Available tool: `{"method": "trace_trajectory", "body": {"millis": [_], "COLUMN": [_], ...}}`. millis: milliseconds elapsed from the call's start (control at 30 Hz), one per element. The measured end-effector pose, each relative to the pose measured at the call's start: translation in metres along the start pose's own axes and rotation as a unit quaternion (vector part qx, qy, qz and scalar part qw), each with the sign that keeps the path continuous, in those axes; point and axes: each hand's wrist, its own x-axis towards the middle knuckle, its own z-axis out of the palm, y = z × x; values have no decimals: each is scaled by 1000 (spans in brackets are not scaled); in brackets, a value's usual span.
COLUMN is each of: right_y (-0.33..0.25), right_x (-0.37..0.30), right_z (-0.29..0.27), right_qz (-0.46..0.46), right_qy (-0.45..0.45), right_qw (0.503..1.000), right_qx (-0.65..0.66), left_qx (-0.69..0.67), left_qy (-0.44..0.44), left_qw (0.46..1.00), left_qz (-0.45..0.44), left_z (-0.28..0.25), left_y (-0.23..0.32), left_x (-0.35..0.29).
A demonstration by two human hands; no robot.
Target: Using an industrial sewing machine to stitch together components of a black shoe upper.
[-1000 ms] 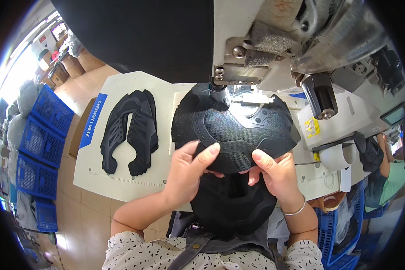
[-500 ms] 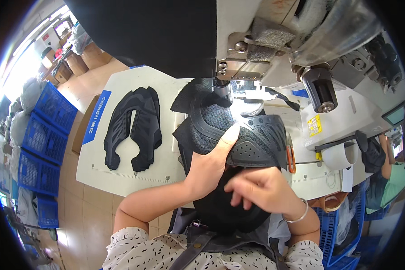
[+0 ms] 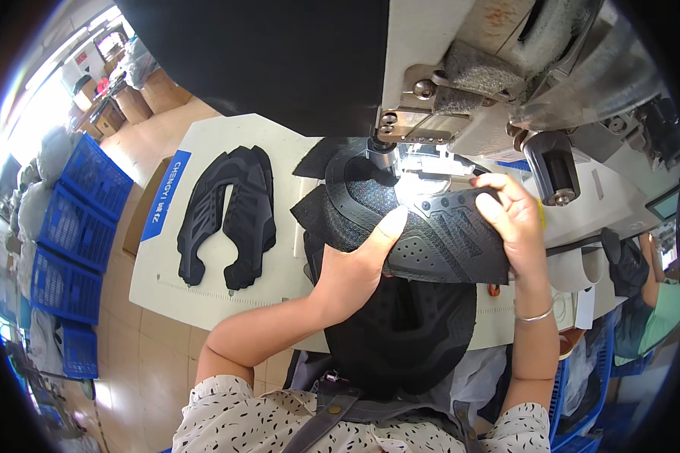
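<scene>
A black mesh shoe upper (image 3: 465,253) with perforated overlays lies curved under the lit needle area of a sewing machine (image 3: 383,153). My left hand (image 3: 351,275) grips its near edge, thumb flat on top and the other fingers hidden beneath. At the right end of the upper, my right hand (image 3: 517,223) pinches the edge between thumb and fingers. Below my hands, a second dark upper piece (image 3: 431,340) hangs over the table's front edge toward my lap. To the left, a small stack of black shoe uppers (image 3: 242,200) rests on the white table (image 3: 159,260).
The machine's metal head (image 3: 461,113) overhangs the work from above. A dark panel (image 3: 257,68) covers the upper left. Blue crates (image 3: 68,238) stand on the floor at left, with others at lower right. A person in green (image 3: 661,317) sits at far right.
My right hand has risen from below the upper to its right end and now grips it there. That end looks spread farther right. My left hand keeps its grip.
</scene>
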Motion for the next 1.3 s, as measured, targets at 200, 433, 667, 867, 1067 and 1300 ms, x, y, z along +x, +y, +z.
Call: {"method": "trace_trajectory", "body": {"millis": [200,433,667,867,1067,1300], "right_y": [-15,-11,-12,-11,-13,-26], "right_x": [5,5,1,-6,-10,-40], "right_z": [0,5,8,8,11,28], "right_qz": [-28,-59,-58,-23,-19,46], "right_qy": [26,60,56,36,34,18], "right_qw": [997,994,996,999,999,998], "right_qx": [-72,-69,-34,-9,-28,-36], "left_qx": [144,96,94,60,92,67], "left_qy": [-15,4,3,24,-68,-69], "left_qw": [976,995,993,994,991,992], "left_qz": [162,8,-66,-90,-67,-84], "left_z": [-1,2,1,-1,-8,-4], "left_y": [2,15,25,24,19,14], "left_x": [4,2,6,7,-4,-19]}}
